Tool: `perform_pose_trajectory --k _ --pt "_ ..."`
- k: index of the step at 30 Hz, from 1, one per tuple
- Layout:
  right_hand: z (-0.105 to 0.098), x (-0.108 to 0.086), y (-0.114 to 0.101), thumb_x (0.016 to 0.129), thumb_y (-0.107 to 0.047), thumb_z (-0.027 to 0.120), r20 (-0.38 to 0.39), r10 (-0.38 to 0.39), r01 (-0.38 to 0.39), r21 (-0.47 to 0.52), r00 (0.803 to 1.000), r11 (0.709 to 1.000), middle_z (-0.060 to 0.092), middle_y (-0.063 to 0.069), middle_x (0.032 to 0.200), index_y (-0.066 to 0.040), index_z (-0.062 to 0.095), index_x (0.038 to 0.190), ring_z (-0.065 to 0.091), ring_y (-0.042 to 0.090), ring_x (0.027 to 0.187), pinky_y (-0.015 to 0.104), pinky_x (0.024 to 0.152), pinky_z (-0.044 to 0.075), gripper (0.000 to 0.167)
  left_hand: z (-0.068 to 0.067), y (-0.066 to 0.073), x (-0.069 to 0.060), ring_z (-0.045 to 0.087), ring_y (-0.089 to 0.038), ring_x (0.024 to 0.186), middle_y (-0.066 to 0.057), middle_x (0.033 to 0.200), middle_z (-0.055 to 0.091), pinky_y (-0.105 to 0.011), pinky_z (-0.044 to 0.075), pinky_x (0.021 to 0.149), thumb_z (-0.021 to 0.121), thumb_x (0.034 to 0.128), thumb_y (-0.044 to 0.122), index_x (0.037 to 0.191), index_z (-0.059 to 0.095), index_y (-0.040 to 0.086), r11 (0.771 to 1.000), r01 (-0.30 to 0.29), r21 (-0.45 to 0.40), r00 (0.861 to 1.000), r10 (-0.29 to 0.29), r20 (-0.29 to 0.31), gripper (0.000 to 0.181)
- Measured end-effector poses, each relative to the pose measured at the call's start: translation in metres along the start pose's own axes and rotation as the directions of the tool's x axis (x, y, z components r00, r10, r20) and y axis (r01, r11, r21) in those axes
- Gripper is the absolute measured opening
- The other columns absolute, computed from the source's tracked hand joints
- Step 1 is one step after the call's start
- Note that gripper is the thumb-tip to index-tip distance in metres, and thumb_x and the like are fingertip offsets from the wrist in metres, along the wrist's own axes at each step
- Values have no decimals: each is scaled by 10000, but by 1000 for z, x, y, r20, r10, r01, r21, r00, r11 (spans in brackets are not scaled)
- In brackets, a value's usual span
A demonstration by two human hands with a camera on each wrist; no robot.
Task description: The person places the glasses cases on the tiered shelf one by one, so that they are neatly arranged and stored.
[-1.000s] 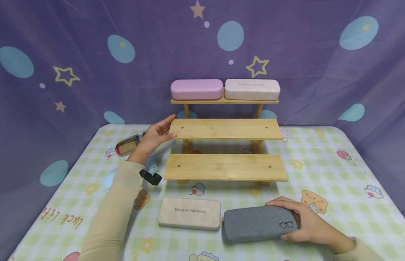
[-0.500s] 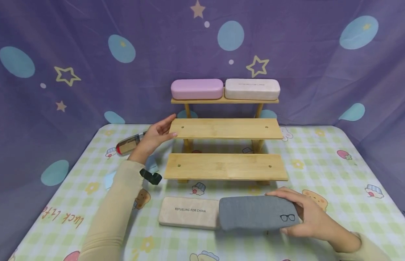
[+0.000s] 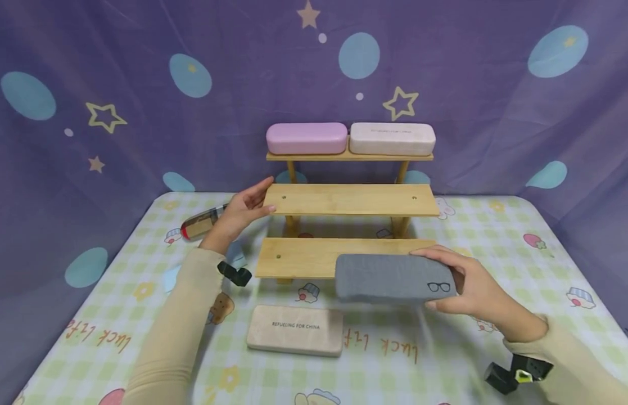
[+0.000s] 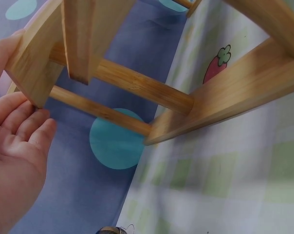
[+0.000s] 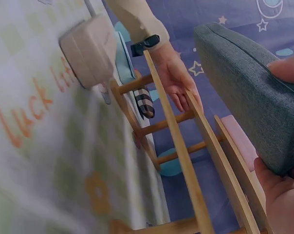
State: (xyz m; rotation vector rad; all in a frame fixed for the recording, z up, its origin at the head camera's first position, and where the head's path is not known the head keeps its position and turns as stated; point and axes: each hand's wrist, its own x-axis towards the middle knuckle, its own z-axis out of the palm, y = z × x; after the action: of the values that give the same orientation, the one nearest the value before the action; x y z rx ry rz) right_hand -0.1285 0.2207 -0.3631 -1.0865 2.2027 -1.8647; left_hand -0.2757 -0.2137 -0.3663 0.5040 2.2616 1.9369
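Note:
In the head view my right hand (image 3: 470, 287) grips the right end of a grey glasses case (image 3: 389, 278) with a small glasses print. The case is held up off the table, in front of the right part of the bottom tier of a wooden three-tier display rack (image 3: 303, 256). My left hand (image 3: 240, 214) holds the left end of the rack's middle tier; the left wrist view shows its thumb and fingers on opposite sides of the board (image 4: 37, 53). A pink glasses case (image 3: 306, 138) and a whitish glasses case (image 3: 392, 139) sit side by side on the top tier.
A beige case (image 3: 295, 331) printed "REFUELING FOR CHINA" lies on the checked tablecloth (image 3: 496, 242) before the rack. Behind my left forearm are a dark case with a red end (image 3: 198, 226) and light blue cloth (image 3: 236, 254). A purple curtain (image 3: 233, 129) hangs behind.
My right hand has lifted the grey glasses case from the table and carried it forward to the bottom tier. My left hand keeps its place on the rack.

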Motion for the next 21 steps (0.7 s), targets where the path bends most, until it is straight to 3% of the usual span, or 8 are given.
perform_pose_trajectory --k 4,11,18,21 --pt "-4 16 -1 641 182 710 -51 53 -54 -19 997 998 568 6 1209 32 513 1309 568 113 939 204 735 527 712 0 -1 1 236 -194 1413 -62 1546 249 -323 218 1147 633 891 36 1483 301 95 1000 3 0 1000 -3 4 681" --pt "-3 48 -3 686 69 748 -131 206 -220 -106 970 970 546 17 1181 -40 535 1312 561 138 944 231 739 524 670 -1 0 1 231 -198 1415 -58 1548 243 -337 211 1151 644 890 64 1483 307 106 1000 11 8 1000 -11 9 683" --pt "-4 82 0 689 44 746 -134 214 -226 -82 968 971 541 91 1184 -35 527 1316 565 173 947 242 754 525 669 -1 1 0 246 -205 1409 -73 1547 243 -329 225 1145 656 883 71 1483 305 99 1000 23 5 1000 -23 1 696" --pt "-6 96 3 704 3 759 -137 222 -238 -112 965 965 592 51 1070 -68 530 1327 582 134 844 237 694 526 668 -2 0 1 248 -203 1408 -77 1547 242 -320 226 1144 651 882 48 1482 302 88 1000 18 2 1000 -18 2 695"
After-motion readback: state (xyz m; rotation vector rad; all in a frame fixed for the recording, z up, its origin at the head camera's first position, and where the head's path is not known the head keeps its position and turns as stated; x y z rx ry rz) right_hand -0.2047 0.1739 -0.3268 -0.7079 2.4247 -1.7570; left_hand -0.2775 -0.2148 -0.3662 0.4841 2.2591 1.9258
